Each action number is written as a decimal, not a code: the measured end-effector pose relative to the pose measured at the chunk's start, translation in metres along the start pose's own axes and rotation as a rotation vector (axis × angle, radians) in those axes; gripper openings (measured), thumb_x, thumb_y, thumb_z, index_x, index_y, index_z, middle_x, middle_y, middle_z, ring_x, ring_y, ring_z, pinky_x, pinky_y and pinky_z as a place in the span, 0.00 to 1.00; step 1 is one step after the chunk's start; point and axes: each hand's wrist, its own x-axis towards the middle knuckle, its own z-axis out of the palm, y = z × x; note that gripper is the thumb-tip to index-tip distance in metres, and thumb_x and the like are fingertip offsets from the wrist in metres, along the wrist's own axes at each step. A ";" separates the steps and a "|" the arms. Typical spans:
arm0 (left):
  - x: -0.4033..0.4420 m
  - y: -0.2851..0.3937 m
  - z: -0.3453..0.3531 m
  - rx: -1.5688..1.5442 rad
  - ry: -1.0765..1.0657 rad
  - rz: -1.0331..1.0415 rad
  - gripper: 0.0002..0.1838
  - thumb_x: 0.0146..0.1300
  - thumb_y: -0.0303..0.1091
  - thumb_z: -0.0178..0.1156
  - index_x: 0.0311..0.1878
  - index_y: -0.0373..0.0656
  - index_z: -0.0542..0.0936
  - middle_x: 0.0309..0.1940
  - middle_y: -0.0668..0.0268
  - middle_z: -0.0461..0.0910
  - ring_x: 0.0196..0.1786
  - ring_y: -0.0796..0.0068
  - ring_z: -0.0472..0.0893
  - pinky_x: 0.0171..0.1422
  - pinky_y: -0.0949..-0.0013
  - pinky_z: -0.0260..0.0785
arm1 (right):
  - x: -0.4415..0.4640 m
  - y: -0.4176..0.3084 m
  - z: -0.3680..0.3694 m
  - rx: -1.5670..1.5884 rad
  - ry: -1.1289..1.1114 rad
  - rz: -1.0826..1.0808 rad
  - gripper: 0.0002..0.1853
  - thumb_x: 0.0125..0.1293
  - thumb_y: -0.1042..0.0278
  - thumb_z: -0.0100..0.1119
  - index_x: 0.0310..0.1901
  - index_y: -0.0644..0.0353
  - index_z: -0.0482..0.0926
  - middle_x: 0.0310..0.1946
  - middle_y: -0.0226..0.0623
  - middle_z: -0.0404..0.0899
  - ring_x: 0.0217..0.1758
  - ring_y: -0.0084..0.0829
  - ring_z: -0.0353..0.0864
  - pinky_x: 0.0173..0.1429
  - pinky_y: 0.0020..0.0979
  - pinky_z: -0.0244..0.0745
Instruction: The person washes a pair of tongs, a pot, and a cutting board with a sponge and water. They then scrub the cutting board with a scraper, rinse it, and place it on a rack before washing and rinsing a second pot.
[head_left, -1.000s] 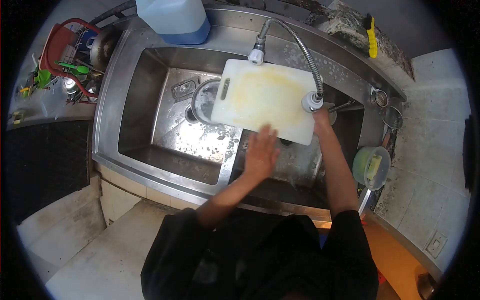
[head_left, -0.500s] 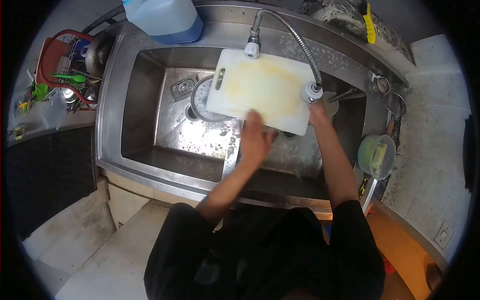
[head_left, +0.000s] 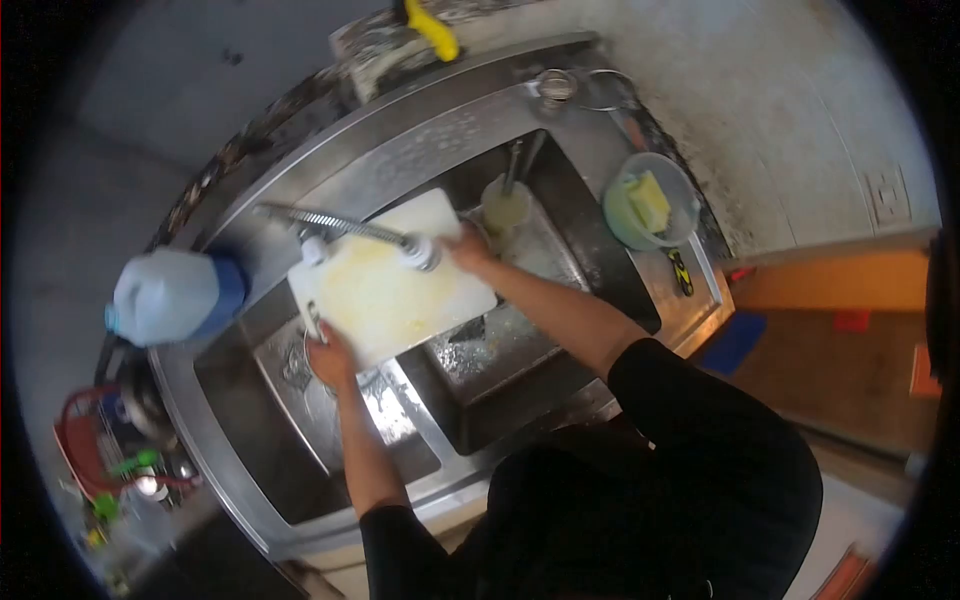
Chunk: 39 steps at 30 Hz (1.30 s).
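Observation:
A white cutting board [head_left: 385,295] with yellowish stains is held over the double sink, beneath the white faucet head [head_left: 420,253]. My left hand [head_left: 330,357] grips its left edge near the handle slot, fingers wrapped round it. At the opposite edge, my right hand [head_left: 467,248] holds the board with the fingers partly hidden. Behind the board, a round pan shows only in part in the left basin [head_left: 240,420]. A container of cloudy liquid [head_left: 505,207] stands in the right basin, beyond my right hand.
A jug of blue liquid [head_left: 175,295] stands at the left behind the sink. At the right are a tub with a yellow sponge [head_left: 650,205], strainers [head_left: 556,87] and a yellow-handled tool [head_left: 680,272]. A dish rack [head_left: 85,440] sits far left.
The view has turned toward the right. My left hand has moved from the board's lower edge to its handle end and closed on it. My right hand still holds the other end.

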 end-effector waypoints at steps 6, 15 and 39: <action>0.017 -0.020 0.050 0.287 0.065 0.197 0.30 0.65 0.56 0.45 0.38 0.32 0.77 0.31 0.45 0.80 0.35 0.46 0.80 0.39 0.51 0.72 | -0.101 -0.044 -0.002 -0.411 0.213 -0.652 0.26 0.62 0.68 0.49 0.62 0.62 0.64 0.61 0.53 0.63 0.63 0.47 0.64 0.70 0.46 0.50; -0.006 0.050 -0.008 0.064 -0.009 -0.184 0.31 0.65 0.58 0.41 0.38 0.34 0.75 0.30 0.46 0.80 0.36 0.45 0.80 0.42 0.49 0.71 | -0.105 -0.033 -0.043 -0.164 0.061 -0.683 0.06 0.57 0.70 0.52 0.26 0.62 0.73 0.28 0.45 0.71 0.38 0.47 0.72 0.43 0.45 0.67; -0.044 -0.009 -0.031 0.049 0.015 -0.288 0.38 0.58 0.68 0.46 0.38 0.33 0.77 0.30 0.45 0.80 0.37 0.45 0.81 0.43 0.50 0.72 | -0.181 0.328 -0.335 -0.812 0.144 0.116 0.20 0.65 0.61 0.48 0.52 0.68 0.69 0.41 0.61 0.76 0.46 0.59 0.75 0.48 0.50 0.70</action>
